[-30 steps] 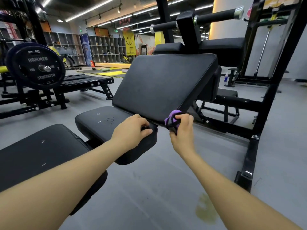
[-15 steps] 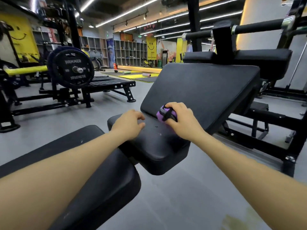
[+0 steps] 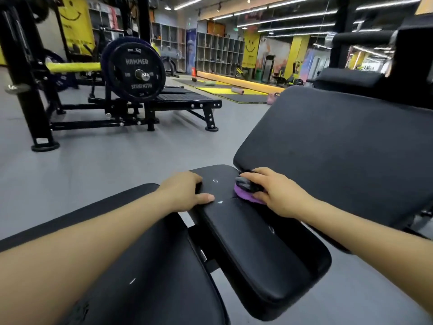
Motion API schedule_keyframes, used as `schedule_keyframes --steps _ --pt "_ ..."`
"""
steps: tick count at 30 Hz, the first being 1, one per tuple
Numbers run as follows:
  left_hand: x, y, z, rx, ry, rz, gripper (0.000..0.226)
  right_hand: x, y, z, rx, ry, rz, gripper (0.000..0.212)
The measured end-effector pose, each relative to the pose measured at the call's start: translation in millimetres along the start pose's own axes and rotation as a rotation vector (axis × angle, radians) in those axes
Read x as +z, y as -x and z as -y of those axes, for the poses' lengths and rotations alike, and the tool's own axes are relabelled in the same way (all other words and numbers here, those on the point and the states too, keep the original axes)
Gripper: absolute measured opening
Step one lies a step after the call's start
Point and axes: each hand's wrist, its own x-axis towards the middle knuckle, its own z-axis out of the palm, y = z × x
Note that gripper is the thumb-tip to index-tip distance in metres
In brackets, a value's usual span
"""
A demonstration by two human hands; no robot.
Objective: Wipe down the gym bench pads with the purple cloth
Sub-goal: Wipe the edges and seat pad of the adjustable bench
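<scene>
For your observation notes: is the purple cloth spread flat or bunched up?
Bunched up: the purple cloth sits in a wad under the right hand on the seat pad.

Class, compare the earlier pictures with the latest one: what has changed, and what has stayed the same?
The right hand brought the purple cloth from beside the bench onto the seat pad, near the sloped back pad. The left hand stays resting on the seat pad, and the cloth stays gripped.
</scene>
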Motion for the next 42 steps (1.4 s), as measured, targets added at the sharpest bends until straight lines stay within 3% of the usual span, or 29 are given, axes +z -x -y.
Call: schedule_keyframes --steps 5,9,18,28,36,42 --pt "1 -1 -4 0.002 -0.013 0.017 0.065 14 -75 6 -0.032 0.068 -0.065 0.045" --pt "-2 0 -9 -0.044 0.013 0.068 0.070 21 -116 12 0.000 0.049 -0.019 0.042" --pt "-5 2 -19 -0.083 -0.042 0.124 0.063 -14 14 -9 -0.148 0.057 0.004 0.049" --pt "-4 1 -16 -0.078 -0.020 0.113 0.069 23 -116 9 -0.078 0.135 -0.064 0.045" --pt "-3 1 -18 -0.079 -0.029 0.111 0.063 -4 -3 13 -0.232 0.160 -0.030 0.052" --pt "-1 1 -17 -0.073 -0.026 0.088 0.061 17 -87 45 -0.141 0.256 -0.071 0.038"
